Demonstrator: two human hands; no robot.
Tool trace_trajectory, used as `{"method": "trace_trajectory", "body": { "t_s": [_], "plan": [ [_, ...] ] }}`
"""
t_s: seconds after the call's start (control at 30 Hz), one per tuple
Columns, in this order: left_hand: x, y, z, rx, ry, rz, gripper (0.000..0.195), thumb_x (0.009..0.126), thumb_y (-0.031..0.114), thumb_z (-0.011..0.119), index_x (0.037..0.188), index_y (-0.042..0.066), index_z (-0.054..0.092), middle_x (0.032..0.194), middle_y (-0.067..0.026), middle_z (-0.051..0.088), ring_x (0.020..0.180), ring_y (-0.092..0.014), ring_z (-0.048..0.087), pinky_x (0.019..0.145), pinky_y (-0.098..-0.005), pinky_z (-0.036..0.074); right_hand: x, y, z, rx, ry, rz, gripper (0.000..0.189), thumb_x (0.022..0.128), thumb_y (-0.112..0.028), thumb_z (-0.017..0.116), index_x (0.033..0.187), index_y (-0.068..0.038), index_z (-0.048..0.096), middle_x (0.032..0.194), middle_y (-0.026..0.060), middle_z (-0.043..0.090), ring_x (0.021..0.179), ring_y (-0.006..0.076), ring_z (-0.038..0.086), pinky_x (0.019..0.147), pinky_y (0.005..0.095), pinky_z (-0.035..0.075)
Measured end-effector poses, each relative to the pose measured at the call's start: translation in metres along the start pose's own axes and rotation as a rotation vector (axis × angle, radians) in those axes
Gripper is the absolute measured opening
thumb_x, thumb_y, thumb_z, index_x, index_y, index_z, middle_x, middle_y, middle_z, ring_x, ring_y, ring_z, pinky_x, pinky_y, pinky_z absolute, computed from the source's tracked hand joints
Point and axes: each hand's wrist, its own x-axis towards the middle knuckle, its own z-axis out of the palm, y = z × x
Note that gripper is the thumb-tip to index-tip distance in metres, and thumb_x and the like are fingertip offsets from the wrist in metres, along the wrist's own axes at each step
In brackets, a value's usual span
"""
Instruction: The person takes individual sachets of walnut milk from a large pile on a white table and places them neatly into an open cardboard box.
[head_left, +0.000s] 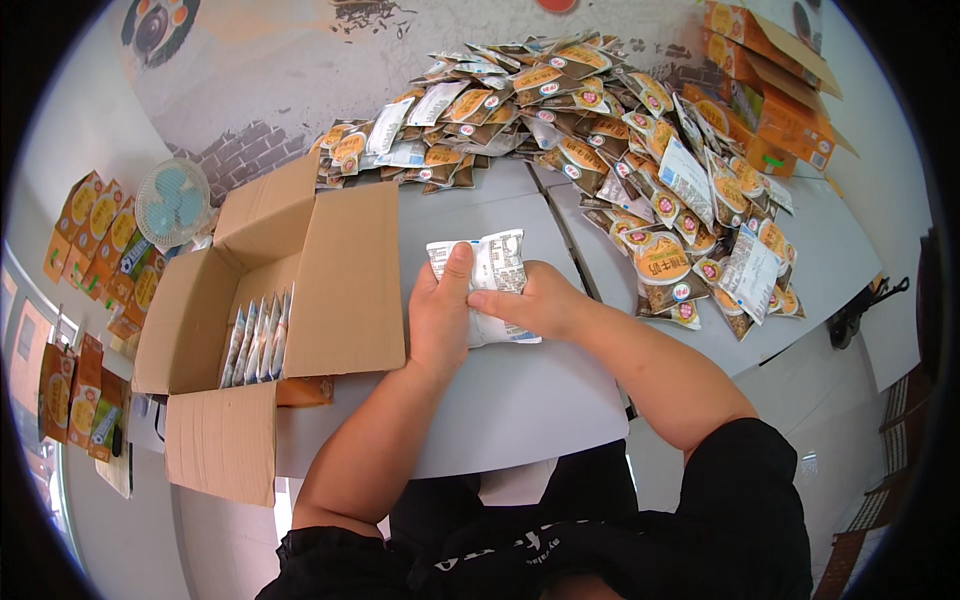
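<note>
My left hand (444, 300) grips the left side of a sealed plastic pouch (496, 262), its thumb lying over the white printed back. From the right, my right hand (532, 300) holds the same pouch, thumb across its middle. To their left stands an open cardboard box (341, 281) with its flaps spread; several pouches (259, 337) stand on edge in a row inside it. Beyond my hands and to the right, a large heap of brown and orange pouches (664, 266) lies on the grey table (510, 405), some with their white backs up.
Orange cartons (795, 120) are stacked at the back right. More cartons (97, 217) and a small fan (172, 202) are at the far left. A dark gap (562, 232) runs between the tabletops. The near table edge lies just before my body.
</note>
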Motion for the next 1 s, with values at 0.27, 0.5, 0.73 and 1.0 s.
{"method": "trace_trajectory", "body": {
  "t_s": [0.27, 0.5, 0.73, 1.0],
  "plan": [
    [0.002, 0.001, 0.0, 0.044, -0.039, -0.045, 0.049, 0.095, 0.046, 0.053, 0.111, -0.001, 0.051, 0.1, -0.0083, 0.06, 0.089, -0.013, 0.058, 0.078, -0.0275, 0.049, -0.002, 0.003, 0.004, -0.05, 0.073, -0.143, 0.032, 0.086, -0.031, 0.065, 0.105, -0.005, 0.067, 0.086, 0.0069, 0.068, 0.079, 0.0166, 0.063, 0.072, 0.0312, 0.049],
    [0.002, -0.002, -0.002, 0.204, -0.172, -0.226, 0.055, 0.095, 0.054, 0.047, 0.106, 0.0, 0.054, 0.093, -0.0098, 0.064, 0.076, -0.014, 0.062, 0.057, -0.0288, 0.051, 0.0, 0.002, -0.011, 0.336, 0.13, -0.041, 0.033, 0.09, -0.029, 0.062, 0.107, -0.001, 0.065, 0.092, 0.0087, 0.068, 0.086, 0.0149, 0.065, 0.071, 0.0296, 0.052],
    [0.005, -0.012, -0.006, 0.212, -0.219, -0.172, 0.049, 0.094, 0.049, 0.051, 0.104, 0.001, 0.055, 0.081, -0.0078, 0.064, 0.059, -0.014, 0.06, 0.044, -0.0266, 0.044, 0.009, -0.001, -0.022, 0.524, 0.1, 0.096, 0.036, 0.092, -0.028, 0.06, 0.115, -0.001, 0.057, 0.098, 0.0079, 0.066, 0.084, 0.0156, 0.065, 0.071, 0.0298, 0.054],
    [0.006, -0.008, -0.003, 0.203, -0.321, -0.239, 0.045, 0.097, 0.046, 0.048, 0.103, 0.002, 0.053, 0.078, -0.0064, 0.063, 0.057, -0.013, 0.057, 0.043, -0.0263, 0.042, 0.009, 0.004, -0.023, 0.436, 0.119, -0.004, 0.03, 0.093, -0.025, 0.059, 0.11, -0.002, 0.06, 0.098, 0.0078, 0.066, 0.084, 0.014, 0.064, 0.073, 0.0293, 0.053]
  ]
}}
